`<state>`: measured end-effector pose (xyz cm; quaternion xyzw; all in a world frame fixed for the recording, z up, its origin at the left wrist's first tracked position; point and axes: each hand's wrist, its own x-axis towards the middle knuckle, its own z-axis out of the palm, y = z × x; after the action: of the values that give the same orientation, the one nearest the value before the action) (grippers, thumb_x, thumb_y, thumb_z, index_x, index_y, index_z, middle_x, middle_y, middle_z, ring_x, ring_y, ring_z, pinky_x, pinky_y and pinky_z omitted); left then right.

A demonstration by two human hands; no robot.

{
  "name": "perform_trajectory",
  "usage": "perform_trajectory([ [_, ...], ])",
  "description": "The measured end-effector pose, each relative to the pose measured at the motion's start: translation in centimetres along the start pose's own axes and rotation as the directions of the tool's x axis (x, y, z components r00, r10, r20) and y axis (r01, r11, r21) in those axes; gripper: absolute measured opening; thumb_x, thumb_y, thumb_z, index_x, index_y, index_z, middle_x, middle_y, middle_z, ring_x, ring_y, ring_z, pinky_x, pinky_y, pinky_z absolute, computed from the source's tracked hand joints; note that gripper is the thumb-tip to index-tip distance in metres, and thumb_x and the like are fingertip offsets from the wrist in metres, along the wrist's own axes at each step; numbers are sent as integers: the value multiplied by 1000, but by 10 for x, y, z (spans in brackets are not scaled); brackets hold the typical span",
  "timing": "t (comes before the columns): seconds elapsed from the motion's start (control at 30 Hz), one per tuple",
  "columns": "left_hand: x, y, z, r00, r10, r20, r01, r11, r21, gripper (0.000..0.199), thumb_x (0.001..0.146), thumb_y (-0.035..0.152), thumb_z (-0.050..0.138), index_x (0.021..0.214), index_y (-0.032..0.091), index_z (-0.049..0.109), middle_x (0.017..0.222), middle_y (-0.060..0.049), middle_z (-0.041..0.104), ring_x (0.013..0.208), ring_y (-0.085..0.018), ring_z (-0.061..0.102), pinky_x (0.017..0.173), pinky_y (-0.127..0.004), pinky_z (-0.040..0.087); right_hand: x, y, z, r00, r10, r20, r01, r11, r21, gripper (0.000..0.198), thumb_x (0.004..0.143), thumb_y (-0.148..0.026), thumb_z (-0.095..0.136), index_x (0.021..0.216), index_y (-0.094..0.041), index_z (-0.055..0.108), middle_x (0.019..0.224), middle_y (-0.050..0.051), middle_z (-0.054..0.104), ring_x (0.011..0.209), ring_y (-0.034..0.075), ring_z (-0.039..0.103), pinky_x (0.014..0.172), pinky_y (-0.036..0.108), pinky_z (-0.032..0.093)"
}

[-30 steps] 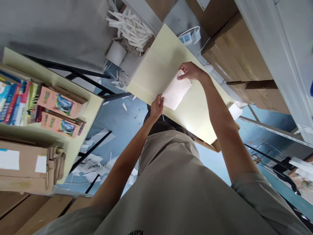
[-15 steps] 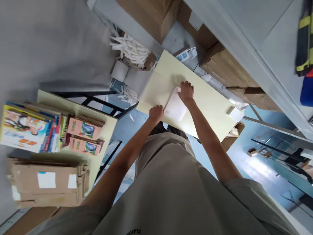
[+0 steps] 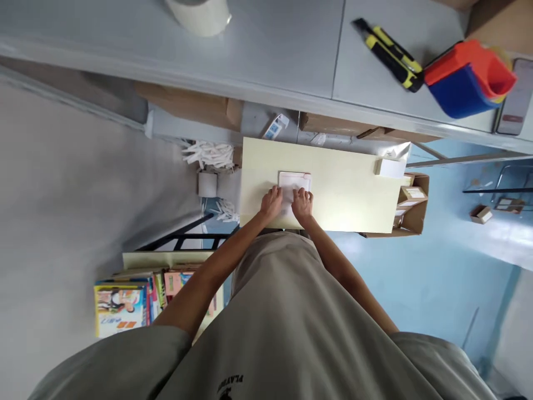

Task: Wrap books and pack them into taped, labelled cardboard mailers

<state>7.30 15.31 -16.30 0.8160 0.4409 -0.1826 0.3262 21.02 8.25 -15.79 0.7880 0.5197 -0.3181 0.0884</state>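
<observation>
On the pale yellow board [image 3: 353, 194] in front of me lies a flat white rectangular item [image 3: 293, 180] with a thin pinkish line near its far edge. It looks like a booklet or a stack of sheets; its exact kind is unclear. My left hand [image 3: 272, 202] has its fingers curled at the item's left edge. Bent fingers of my right hand [image 3: 302, 204] press together over its right part, close to the near side. The fingertips of both hands are partly hidden. A small white box [image 3: 390, 167] sits at the board's right end.
Above the board runs a grey tabletop [image 3: 283, 50] with a tape roll [image 3: 202, 15], a utility knife [image 3: 391, 58], a red-and-blue tape dispenser [image 3: 468, 78] and a phone [image 3: 515, 97]. Books [image 3: 120, 305] stand lower left. A carton [image 3: 421, 208] is right; a power strip [image 3: 273, 129] lies behind.
My view has turned and shifted, so the board now looks level and the tabletop shows more. My right hand has moved from the item's far corner to its near right part.
</observation>
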Motion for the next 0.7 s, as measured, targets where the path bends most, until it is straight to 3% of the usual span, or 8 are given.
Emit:
perform_trajectory([
  [0.13,1,-6,-7,1000,15,17,-16,999,44,49,108,11,67,156,17,61,163,-24,68,145,-36,72,115,-41,61,-2,-1,4,1000,10,-16,-9,998,57,61,106,-4,46,162,-14,67,168,29,65,155,37,61,143,55,32],
  [0.4,-15,7,-13,1000,5,-30,-2,995,101,55,103,12,68,158,19,60,162,-24,70,148,-36,72,120,-44,62,-15,14,-4,989,-144,-21,145,987,67,57,105,-10,60,162,-12,69,172,30,64,159,36,63,146,51,33],
  [0.57,-31,31,-15,993,40,-112,-31,996,84,69,104,11,64,172,15,56,183,-28,52,166,-39,60,135,-49,54,-21,35,-41,968,-246,-51,247,969,8,57,107,-21,70,164,-19,68,172,25,67,157,35,67,147,54,34],
  [0.7,-19,55,-41,963,144,-229,-127,988,86,72,108,16,55,179,11,50,191,-26,43,175,-39,50,145,-53,43,-13,65,-101,933,-326,-155,324,945,-40,60,112,-22,64,171,-12,62,177,28,61,163,37,62,152,55,26],
])
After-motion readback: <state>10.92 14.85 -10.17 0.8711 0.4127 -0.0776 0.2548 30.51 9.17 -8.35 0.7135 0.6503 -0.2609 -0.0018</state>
